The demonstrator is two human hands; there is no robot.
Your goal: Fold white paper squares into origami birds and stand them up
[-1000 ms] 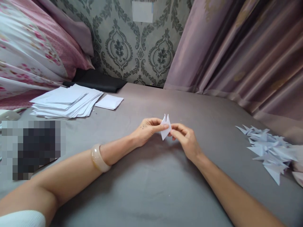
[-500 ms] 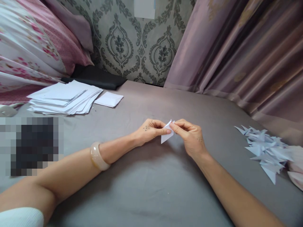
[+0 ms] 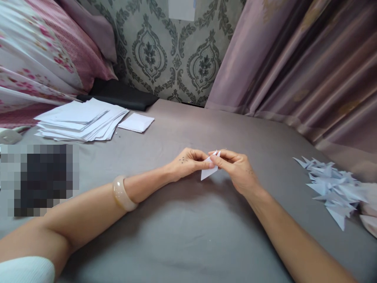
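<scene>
Between my two hands is a small piece of folded white paper (image 3: 207, 172), with a pointed corner hanging down and narrow points sticking up at its top. My left hand (image 3: 190, 163) pinches it from the left, thumb across the front. From the right, my right hand (image 3: 237, 167) grips its upper right part with thumb and fingers closed together. The thumbs nearly meet on the paper, and the fingers behind it are partly hidden. A pale bangle (image 3: 123, 193) circles my left forearm.
Loose white sheets (image 3: 73, 120) are stacked at the back left, beside a smaller stack of paper (image 3: 137, 122). A heap of folded pointed paper pieces (image 3: 335, 186) lies at the right. Behind are a black folded item (image 3: 120, 94) and purple curtains (image 3: 265, 59). Grey cloth (image 3: 176, 232) covers the surface.
My right thumb and fingers have shifted slightly on the folded paper, and two upright points now show more clearly at its top. My left hand keeps its hold almost unmoved.
</scene>
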